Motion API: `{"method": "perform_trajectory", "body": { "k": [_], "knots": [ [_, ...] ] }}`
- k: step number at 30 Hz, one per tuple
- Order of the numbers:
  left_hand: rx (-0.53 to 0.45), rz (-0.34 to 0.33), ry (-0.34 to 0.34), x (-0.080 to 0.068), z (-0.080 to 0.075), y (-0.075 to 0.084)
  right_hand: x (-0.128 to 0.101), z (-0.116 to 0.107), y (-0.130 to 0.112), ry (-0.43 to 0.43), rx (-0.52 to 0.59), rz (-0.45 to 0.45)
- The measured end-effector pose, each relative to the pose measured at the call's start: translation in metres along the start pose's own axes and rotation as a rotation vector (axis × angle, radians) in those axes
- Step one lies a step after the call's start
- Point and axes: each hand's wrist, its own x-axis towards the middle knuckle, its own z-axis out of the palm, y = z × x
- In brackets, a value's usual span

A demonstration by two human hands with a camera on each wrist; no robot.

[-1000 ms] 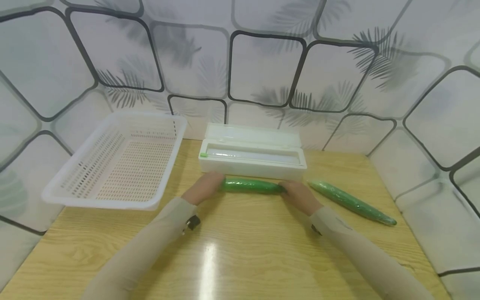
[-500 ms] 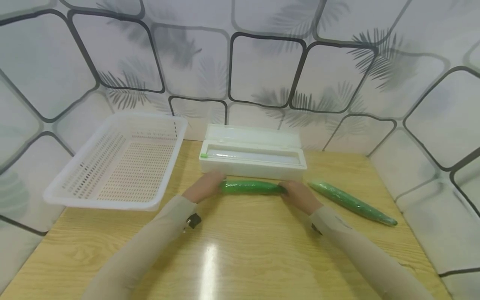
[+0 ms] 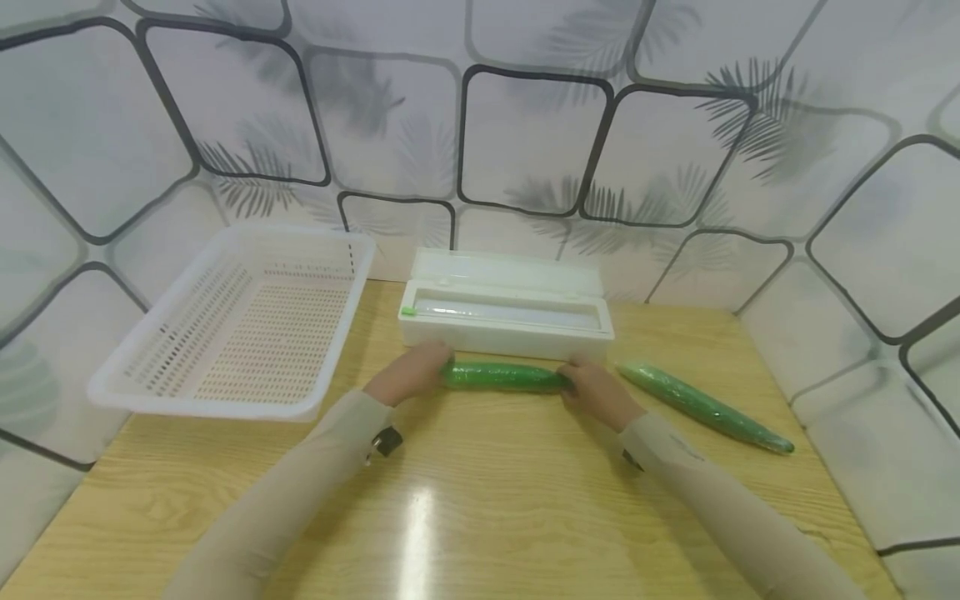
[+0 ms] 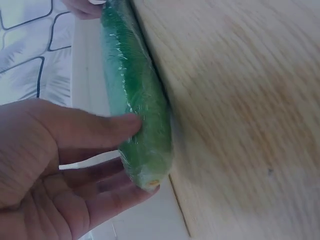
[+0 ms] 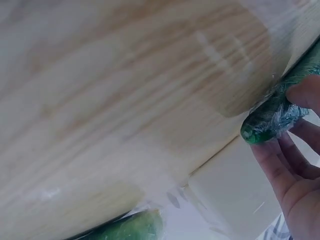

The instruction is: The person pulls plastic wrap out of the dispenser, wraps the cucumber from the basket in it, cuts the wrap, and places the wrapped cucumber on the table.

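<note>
Both arms are covered by long beige sleeves [image 3: 300, 492] of smooth, thin cloth that fit close to the arm and end at the wrists. The left hand [image 3: 408, 372] and the right hand [image 3: 597, 392] are bare, with no gloves and no rings that can be seen. At the left wrist a small dark clip or buckle [image 3: 386, 442] with a shiny metal part sits on the sleeve. At the right wrist a small dark piece [image 3: 630, 460] shows at the sleeve edge; what it is cannot be told.
</note>
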Motion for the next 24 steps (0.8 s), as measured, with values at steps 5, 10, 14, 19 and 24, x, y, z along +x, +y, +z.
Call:
{"method": "perform_trajectory", "body": {
  "k": [5, 10, 14, 19, 24],
  "knots": [
    [0.063, 0.04, 0.045, 0.0005, 0.0044, -0.0014, 0.0008, -0.0001, -0.0014, -0.012, -0.03, -0.004],
    [0.018, 0.056, 0.097, -0.0016, 0.0051, -0.0016, -0.0002, -0.0002, -0.0027, -0.004, -0.044, 0.003],
    [-0.036, 0.08, 0.127, -0.0049, 0.0037, -0.0017, -0.0021, -0.0021, -0.0027, 0.005, -0.033, 0.012],
    [-0.033, 0.11, 0.137, -0.0066, 0.0032, -0.0025, -0.004, -0.0066, -0.0043, 0.007, -0.004, 0.023],
    [0.009, 0.071, 0.106, -0.0022, 0.005, -0.0022, -0.0053, -0.0076, -0.0045, 0.006, -0.012, 0.019]
  ]
}}
